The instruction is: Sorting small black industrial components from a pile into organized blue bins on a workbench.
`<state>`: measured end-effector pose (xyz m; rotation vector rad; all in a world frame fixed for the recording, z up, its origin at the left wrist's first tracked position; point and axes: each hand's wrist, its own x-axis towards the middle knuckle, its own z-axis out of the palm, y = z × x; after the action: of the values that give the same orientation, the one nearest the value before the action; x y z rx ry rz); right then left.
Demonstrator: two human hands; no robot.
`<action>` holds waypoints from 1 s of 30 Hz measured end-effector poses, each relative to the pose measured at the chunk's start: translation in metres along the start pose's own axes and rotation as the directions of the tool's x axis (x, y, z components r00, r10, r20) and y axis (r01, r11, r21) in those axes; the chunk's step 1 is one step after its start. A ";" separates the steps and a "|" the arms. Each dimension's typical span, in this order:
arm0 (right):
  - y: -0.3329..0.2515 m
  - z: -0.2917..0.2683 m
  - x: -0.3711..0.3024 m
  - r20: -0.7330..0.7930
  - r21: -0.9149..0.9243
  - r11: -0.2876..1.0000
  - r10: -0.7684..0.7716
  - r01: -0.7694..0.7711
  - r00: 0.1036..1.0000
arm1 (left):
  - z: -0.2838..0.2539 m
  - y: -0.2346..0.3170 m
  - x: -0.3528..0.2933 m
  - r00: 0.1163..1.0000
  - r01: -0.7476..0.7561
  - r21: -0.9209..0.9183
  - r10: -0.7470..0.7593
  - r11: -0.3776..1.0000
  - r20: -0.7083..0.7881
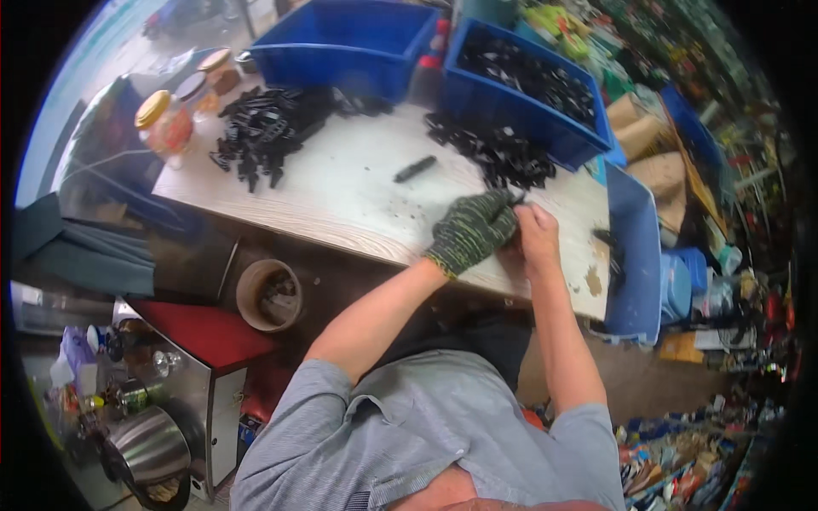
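Note:
My left hand (474, 228), in a dark green speckled knit glove, is closed near the front edge of the white wood-grain table (341, 192). My bare right hand (537, 235) is closed right beside it, fingertips meeting the glove. Between them shows the tip of a small black part (516, 198), mostly hidden by my fingers. Just beyond my hands is a heap of black plastic parts (503, 152). A single black pen-shaped piece (415, 169) lies apart from it, and a second heap of black parts (271, 128) spreads over the left side.
At the back stand a blue bin (341, 55) and another blue bin (528, 115) full of black parts. Jars (164, 123) line the left end. A blue tub (635, 255) sits against the table's right edge. A bucket (269, 295) is on the floor.

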<state>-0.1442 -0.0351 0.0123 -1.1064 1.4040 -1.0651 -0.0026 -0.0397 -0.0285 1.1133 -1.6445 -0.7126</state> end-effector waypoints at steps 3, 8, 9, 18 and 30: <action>0.005 0.000 0.001 0.004 -0.010 1.000 -0.030 0.030 1.000 | -0.003 0.000 -0.002 0.999 -0.041 -0.024 0.041 0.999 -0.013; 0.021 -0.008 0.007 0.084 -0.004 0.995 -0.097 0.098 0.992 | -0.004 0.011 -0.007 0.996 -0.083 0.256 0.077 0.963 0.035; 0.021 -0.012 0.007 0.105 -0.002 0.996 -0.088 0.089 0.991 | -0.004 0.013 -0.008 0.994 -0.102 0.365 0.084 0.926 0.064; 0.005 0.004 -0.002 -0.030 -0.056 0.996 -0.074 0.072 0.997 | 0.003 0.014 -0.020 0.964 -0.212 0.595 0.266 0.775 -0.003; 0.004 0.016 -0.014 -0.003 0.187 0.982 -0.008 0.009 1.000 | -0.098 0.005 0.000 0.977 0.153 0.831 0.046 0.535 -0.209</action>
<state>-0.1276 -0.0215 0.0092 -0.9757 1.2734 -1.1790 0.0876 -0.0323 0.0091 1.8544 -1.7966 0.2774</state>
